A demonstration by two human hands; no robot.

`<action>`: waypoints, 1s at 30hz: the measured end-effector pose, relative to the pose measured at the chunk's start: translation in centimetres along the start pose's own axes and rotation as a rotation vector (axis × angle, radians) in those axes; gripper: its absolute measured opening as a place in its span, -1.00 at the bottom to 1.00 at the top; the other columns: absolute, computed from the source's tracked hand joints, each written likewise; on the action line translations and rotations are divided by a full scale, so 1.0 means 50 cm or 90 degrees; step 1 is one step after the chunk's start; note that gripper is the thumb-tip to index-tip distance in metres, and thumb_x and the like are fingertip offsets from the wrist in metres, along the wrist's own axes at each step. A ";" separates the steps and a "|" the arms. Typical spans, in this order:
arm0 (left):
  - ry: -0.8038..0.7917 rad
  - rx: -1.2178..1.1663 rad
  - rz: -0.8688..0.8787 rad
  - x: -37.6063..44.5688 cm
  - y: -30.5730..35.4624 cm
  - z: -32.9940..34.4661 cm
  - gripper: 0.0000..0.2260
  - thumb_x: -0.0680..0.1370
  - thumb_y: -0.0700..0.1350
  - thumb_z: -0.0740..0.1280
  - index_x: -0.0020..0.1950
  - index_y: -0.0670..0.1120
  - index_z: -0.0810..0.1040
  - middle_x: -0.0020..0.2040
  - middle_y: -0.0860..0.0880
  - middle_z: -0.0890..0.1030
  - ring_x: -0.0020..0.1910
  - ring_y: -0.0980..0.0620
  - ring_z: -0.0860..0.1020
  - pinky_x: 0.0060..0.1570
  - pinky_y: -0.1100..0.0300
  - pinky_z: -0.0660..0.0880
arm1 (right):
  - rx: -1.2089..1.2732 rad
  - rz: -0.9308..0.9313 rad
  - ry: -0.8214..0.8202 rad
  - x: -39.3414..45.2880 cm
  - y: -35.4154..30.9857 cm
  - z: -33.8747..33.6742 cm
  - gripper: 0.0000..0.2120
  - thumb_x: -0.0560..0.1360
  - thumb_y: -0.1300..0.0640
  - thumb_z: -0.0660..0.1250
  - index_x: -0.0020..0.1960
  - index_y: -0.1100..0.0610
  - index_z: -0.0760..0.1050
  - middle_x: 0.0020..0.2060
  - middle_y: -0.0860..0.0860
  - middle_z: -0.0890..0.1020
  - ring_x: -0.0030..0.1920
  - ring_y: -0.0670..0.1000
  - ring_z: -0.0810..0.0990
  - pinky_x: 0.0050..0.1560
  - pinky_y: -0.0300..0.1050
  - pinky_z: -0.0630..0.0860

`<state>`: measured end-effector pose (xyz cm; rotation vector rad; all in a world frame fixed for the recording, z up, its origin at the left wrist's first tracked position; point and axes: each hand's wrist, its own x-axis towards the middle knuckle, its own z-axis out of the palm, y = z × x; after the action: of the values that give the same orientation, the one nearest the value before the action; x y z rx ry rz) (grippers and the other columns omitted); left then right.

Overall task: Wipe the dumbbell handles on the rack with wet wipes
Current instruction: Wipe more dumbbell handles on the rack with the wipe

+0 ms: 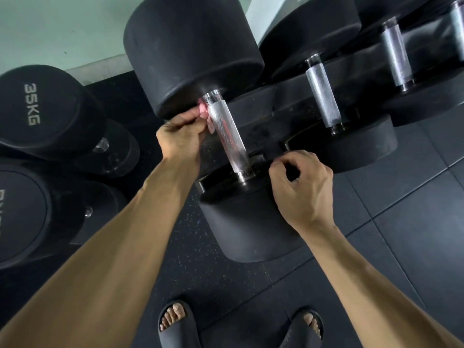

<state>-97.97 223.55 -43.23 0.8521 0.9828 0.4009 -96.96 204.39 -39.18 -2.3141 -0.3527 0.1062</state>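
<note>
Left hand (pixel 180 139) is bunched around a pink wet wipe (pixel 204 112), fingers and thumb pinching it against the far end of the nearest dumbbell handle (pixel 227 131), hard up by the big black head. Taking that handle as the mark: the rack (pixel 276 111) runs under and behind it, cradling the dumbbell so the knurled steel bar sits exposed and reachable between its two heads. Off to its right along the rack lie two more handles (pixel 322 94), seemingly waiting their turn. To its left, off the rack, sit heavier dumbbells, one marked 35KG (pixel 32 104). Just right of the handle's near end hovers the right hand (pixel 301 187), fingers loosely curled and holding nothing, probably steadying near the head. Smallest of all, the wipe is wadded, likely so it bites into the knurling.
</note>
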 end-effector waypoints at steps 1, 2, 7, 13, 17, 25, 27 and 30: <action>-0.012 0.034 -0.004 -0.007 -0.012 -0.007 -0.86 0.48 -0.41 0.41 -0.12 -0.20 0.69 -0.17 -0.13 0.72 -0.18 -0.01 0.68 0.02 0.10 0.62 | -0.004 -0.002 0.001 0.001 0.002 0.002 -0.75 0.43 0.08 0.22 -0.26 0.20 0.59 -0.28 -0.07 0.62 -0.11 -0.03 0.56 -0.09 -0.08 0.52; -0.028 0.081 -0.007 -0.020 -0.025 -0.018 -0.86 0.47 -0.41 0.42 -0.11 -0.20 0.69 -0.16 -0.14 0.71 -0.17 -0.02 0.68 0.05 0.08 0.61 | -0.007 -0.002 0.001 0.000 0.002 0.002 -0.74 0.43 0.08 0.22 -0.26 0.21 0.59 -0.28 -0.06 0.63 -0.11 -0.03 0.56 -0.08 -0.10 0.52; 0.025 0.043 0.004 -0.030 -0.002 0.006 -0.80 0.46 -0.48 0.38 -0.20 -0.20 0.66 -0.30 -0.10 0.69 -0.35 0.04 0.61 -0.17 0.19 0.60 | -0.008 -0.016 0.008 0.000 0.007 0.002 -0.74 0.43 0.07 0.22 -0.26 0.21 0.58 -0.29 -0.05 0.62 -0.13 -0.02 0.57 -0.11 -0.10 0.52; -0.008 0.190 0.017 -0.048 -0.029 -0.018 -0.81 0.46 -0.41 0.43 -0.14 -0.12 0.70 -0.24 -0.09 0.71 -0.17 -0.03 0.68 0.04 0.07 0.62 | -0.008 -0.008 0.008 0.001 0.009 0.004 -0.67 0.42 0.00 0.17 -0.25 0.22 0.58 -0.29 -0.04 0.62 -0.13 -0.04 0.55 -0.06 -0.21 0.44; 0.003 0.093 -0.025 -0.055 -0.005 -0.006 -0.83 0.46 -0.45 0.41 -0.18 -0.21 0.67 -0.27 -0.09 0.71 -0.27 0.03 0.67 -0.15 0.22 0.61 | -0.012 0.002 0.009 -0.003 0.008 0.002 -0.71 0.44 0.04 0.20 -0.25 0.23 0.58 -0.27 -0.03 0.62 -0.10 -0.02 0.55 -0.10 -0.19 0.45; -0.034 0.174 -0.119 -0.102 -0.024 -0.021 -0.81 0.44 -0.44 0.43 -0.22 -0.17 0.62 -0.36 -0.06 0.68 -0.34 0.02 0.64 -0.17 0.15 0.64 | -0.047 -0.023 -0.077 -0.018 0.010 -0.011 -0.59 0.48 -0.18 0.14 0.05 0.07 0.61 0.16 -0.06 0.62 0.33 -0.01 0.48 0.18 -0.21 0.36; -0.037 0.167 -0.132 -0.104 -0.020 -0.015 -0.82 0.44 -0.47 0.42 -0.21 -0.19 0.62 -0.36 -0.07 0.68 -0.36 0.03 0.64 -0.21 0.17 0.64 | -0.050 -0.031 -0.171 -0.038 0.024 -0.029 -0.46 0.45 -0.32 0.09 0.32 -0.07 0.40 0.47 -0.09 0.36 0.53 -0.02 0.24 0.28 -0.09 0.33; 0.049 0.078 -0.076 -0.055 0.012 0.012 -0.83 0.46 -0.46 0.40 -0.16 -0.22 0.66 -0.32 -0.04 0.70 -0.33 0.08 0.67 -0.26 0.29 0.58 | -0.067 -0.015 -0.184 -0.054 0.036 -0.039 -0.45 0.42 -0.39 0.06 0.34 -0.20 0.23 0.54 -0.18 0.17 0.53 -0.02 0.23 0.28 0.06 0.42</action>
<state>-98.86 221.86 -41.04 0.8884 1.1323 0.2744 -98.82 201.09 -39.20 -2.4000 -0.5422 0.4223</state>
